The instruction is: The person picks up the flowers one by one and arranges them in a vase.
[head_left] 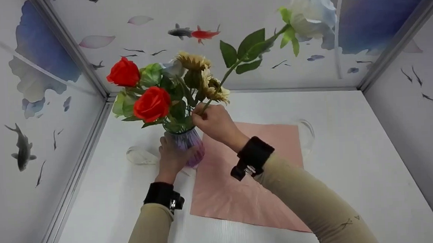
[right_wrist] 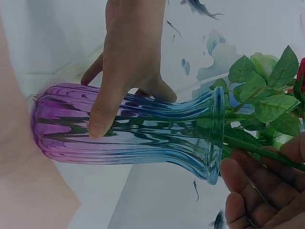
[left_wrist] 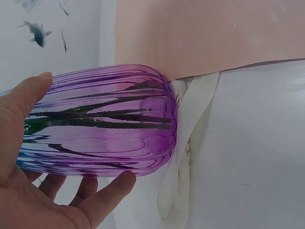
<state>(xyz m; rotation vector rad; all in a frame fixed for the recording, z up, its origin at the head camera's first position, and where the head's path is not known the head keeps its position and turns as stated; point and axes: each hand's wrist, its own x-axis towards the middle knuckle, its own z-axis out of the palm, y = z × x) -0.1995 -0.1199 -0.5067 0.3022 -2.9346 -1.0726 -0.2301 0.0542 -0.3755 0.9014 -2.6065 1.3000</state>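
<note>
A ribbed glass vase [head_left: 195, 150], purple at its base and blue toward its rim, stands on the table. My left hand [head_left: 174, 155] grips its body, the thumb on one side and the fingers round the other. Cut stems [left_wrist: 138, 117] show through the glass in the left wrist view. Red roses [head_left: 152, 104], yellow-brown flowers [head_left: 194, 61] and green leaves rise out of the vase. At its mouth, my right hand [head_left: 218, 123] pinches the green stem [right_wrist: 262, 151] of a white flower [head_left: 311, 14], which leans far up to the right. Where this stem ends is hidden.
A pink sheet of paper [head_left: 239, 194] lies flat beside and under the vase's right side. White ribbon [head_left: 142, 155] lies left of the vase, and another ribbon loop [head_left: 308, 131] sits by the paper's right edge. Printed walls [head_left: 233, 9] enclose the white table [head_left: 352, 159].
</note>
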